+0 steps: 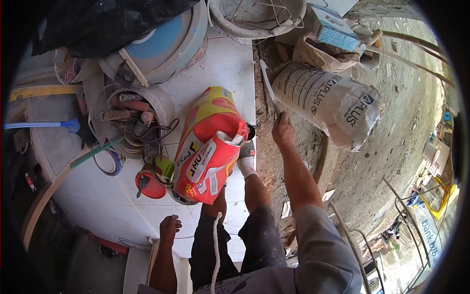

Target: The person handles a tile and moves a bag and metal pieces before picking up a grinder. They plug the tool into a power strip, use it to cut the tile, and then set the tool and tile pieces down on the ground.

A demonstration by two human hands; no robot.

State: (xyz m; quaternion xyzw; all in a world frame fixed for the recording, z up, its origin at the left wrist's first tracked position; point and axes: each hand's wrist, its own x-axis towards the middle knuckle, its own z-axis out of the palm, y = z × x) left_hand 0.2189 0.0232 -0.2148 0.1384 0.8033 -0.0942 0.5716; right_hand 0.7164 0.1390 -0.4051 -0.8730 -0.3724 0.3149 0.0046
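Observation:
My right hand (284,131) is wrapped round the handle of a long, pale-bladed tool (269,87), which points up beside a white APLUS sack (327,98). The blade lies along the sack's left edge; whether they touch I cannot tell. Low on the left, my left hand (170,227) is loosely curled with some fingers apart and holds nothing. A red and yellow bag (210,147) stands in front of my legs, above and to the right of that hand.
A bucket of hand tools (164,105) stands left of the bag, near a red container (151,185). A large blue-grey drum (169,46) and a dirty basin (235,29) are at the top. Metal rails (360,245) stand lower right.

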